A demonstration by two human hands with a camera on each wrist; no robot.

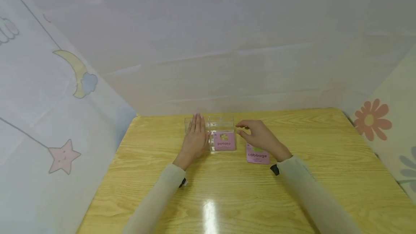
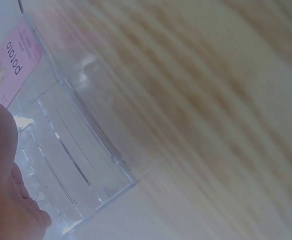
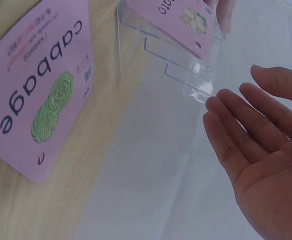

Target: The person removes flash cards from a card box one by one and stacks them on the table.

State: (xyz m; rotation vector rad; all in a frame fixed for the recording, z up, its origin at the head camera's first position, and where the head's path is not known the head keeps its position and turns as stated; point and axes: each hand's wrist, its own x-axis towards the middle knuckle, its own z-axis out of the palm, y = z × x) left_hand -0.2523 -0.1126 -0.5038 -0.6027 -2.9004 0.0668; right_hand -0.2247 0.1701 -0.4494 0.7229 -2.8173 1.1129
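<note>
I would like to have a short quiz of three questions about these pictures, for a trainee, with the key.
1. True or false: the cabbage card lies on the table, outside the clear holder.
2. Which word is printed on the other card, the one at the holder? A) carrot B) potato C) onion
3. Fill in: the ____ hand lies over the holder.

Key: 1. True. 2. B, potato. 3. Left: the left hand lies over it with straight fingers.

Pink, dark-lettered potato card and cabbage card, colourless transparent holder, yellow wood-grained table
</note>
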